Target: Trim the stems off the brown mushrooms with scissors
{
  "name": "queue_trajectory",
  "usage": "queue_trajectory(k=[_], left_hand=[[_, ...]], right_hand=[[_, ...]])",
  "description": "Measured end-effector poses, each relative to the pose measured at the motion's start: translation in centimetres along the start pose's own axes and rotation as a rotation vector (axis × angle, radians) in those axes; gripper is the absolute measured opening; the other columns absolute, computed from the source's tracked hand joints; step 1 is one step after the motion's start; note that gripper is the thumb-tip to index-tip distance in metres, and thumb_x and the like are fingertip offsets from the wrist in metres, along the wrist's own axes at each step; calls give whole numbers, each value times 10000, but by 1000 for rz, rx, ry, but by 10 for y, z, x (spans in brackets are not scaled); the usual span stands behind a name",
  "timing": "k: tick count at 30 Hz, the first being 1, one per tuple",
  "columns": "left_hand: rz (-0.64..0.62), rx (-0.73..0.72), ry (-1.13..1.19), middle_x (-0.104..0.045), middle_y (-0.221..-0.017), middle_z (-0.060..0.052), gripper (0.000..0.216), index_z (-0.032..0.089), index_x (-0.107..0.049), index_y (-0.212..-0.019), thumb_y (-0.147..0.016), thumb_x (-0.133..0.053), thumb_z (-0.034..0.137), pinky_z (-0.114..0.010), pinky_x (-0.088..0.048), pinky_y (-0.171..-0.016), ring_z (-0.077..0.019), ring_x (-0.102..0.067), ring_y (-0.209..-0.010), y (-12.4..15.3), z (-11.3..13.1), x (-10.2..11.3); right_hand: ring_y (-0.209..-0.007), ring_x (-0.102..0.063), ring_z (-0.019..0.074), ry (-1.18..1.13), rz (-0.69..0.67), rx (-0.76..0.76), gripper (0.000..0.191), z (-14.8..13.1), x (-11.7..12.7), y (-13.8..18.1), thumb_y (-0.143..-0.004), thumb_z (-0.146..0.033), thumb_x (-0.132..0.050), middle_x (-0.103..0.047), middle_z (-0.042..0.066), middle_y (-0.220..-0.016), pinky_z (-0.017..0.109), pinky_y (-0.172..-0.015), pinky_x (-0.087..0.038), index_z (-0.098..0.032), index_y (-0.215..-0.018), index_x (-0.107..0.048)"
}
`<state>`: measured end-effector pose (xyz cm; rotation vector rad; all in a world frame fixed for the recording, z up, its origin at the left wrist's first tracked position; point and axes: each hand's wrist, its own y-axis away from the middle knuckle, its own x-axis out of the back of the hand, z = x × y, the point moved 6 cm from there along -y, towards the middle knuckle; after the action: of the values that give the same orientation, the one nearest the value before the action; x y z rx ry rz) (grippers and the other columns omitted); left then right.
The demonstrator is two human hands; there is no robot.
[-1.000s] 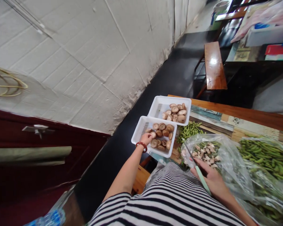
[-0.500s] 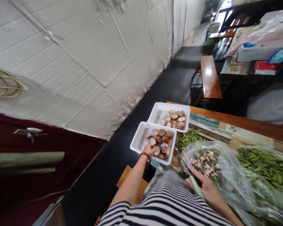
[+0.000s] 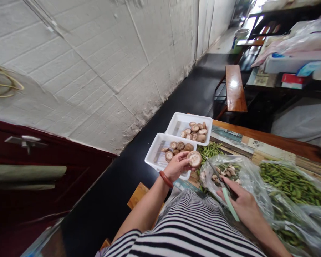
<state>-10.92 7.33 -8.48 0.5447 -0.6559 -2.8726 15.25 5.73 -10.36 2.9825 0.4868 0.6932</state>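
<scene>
My left hand (image 3: 178,166), with a reddish-brown bangle at its wrist, pinches a shiitake mushroom (image 3: 194,159) by its edge, pale gill side showing. The mushroom is held above the right side of the nearer white tray (image 3: 153,157), where several brown mushrooms lie. To the right, my right hand (image 3: 239,200) is closed around a knife with a mint-green handle (image 3: 230,206). Its thin blade points up and left toward the held mushroom, apart from it. Beneath the blade, an open clear plastic bag (image 3: 253,178) contains cut pale mushroom pieces (image 3: 230,172).
Another white tray (image 3: 173,123) of mushrooms adjoins the nearer one. Green pods (image 3: 210,150) lie beside the trays, and more green pods (image 3: 291,182) fill a bag on the right. A wooden bench (image 3: 234,89) stands beyond the table; a white wall (image 3: 109,64) runs along the left.
My left hand has lifted a mushroom out of the nearer tray and brought it rightward toward the knife. My right hand still holds the knife, and the view has shifted slightly.
</scene>
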Motion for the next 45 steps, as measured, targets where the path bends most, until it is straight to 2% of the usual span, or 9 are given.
queue_trajectory(k=[5,9,13,18,22,29,35,40,45], left_hand=[[-130,-41,88,-769,-1137,-124,624,155,-740,-1173,-624,-970,342,-335,-609,-762,-227,-726,-913,22,16,-28],[-137,-52,91,-773,-1134,-121,622,151,-756,-1174,-633,-972,368,-324,-595,-764,-228,-724,-920,32,20,-37],[-150,-53,98,-773,-1141,-118,612,161,-759,-1180,-639,-973,350,-333,-596,-785,-235,-724,-947,38,20,-44],[-127,-58,107,-774,-1122,-103,580,170,-766,-1134,-621,-986,327,-336,-603,-794,-223,-723,-936,43,23,-53],[-131,-80,81,-773,-1111,-100,561,174,-763,-1118,-624,-986,319,-360,-604,-847,-228,-719,-968,45,25,-61],[-138,-154,1,-760,-1159,-103,524,184,-752,-1148,-680,-950,313,-361,-595,-851,-236,-701,-1013,46,24,-65],[-78,-210,-51,-767,-1160,-116,512,169,-753,-1144,-684,-944,286,-320,-568,-843,-234,-694,-1014,45,25,-66],[-39,-264,-89,-754,-1241,-125,492,176,-751,-1164,-717,-923,285,-349,-556,-930,-259,-698,-1094,46,25,-69],[12,-283,-113,-773,-1188,-112,485,172,-748,-1150,-712,-927,281,-368,-559,-969,-247,-712,-1074,47,25,-70]], right_hand=[[-953,-767,281,44,119,134,540,-13,42,9,-802,-530,-755,-795,96,-1125,425,-873,-639,-271,-1276,-750],[-796,-752,226,-149,132,115,549,-4,66,17,-891,-517,-656,-780,53,-956,353,-772,-639,-265,-1380,-655],[-817,-754,231,154,208,205,531,-4,77,17,-874,-547,-678,-783,77,-1039,337,-713,-633,-257,-1318,-700],[-869,-768,205,421,228,482,430,-27,70,25,-944,-446,-656,-789,45,-1068,304,-746,-623,-278,-1339,-676],[-892,-769,190,503,143,548,458,-35,60,29,-989,-433,-613,-781,22,-1072,309,-767,-616,-294,-1425,-602],[-942,-761,237,572,49,525,461,-25,45,26,-1008,-382,-550,-771,70,-1119,374,-783,-611,-279,-1455,-591],[-904,-762,248,561,69,489,474,-31,41,25,-1004,-422,-549,-773,74,-1073,384,-750,-620,-269,-1449,-602],[-928,-771,266,502,73,436,466,-34,38,23,-983,-439,-576,-787,96,-1090,398,-772,-642,-252,-1404,-645],[-934,-780,261,444,73,401,438,-30,35,23,-977,-407,-568,-800,96,-1102,391,-770,-650,-263,-1376,-677]])
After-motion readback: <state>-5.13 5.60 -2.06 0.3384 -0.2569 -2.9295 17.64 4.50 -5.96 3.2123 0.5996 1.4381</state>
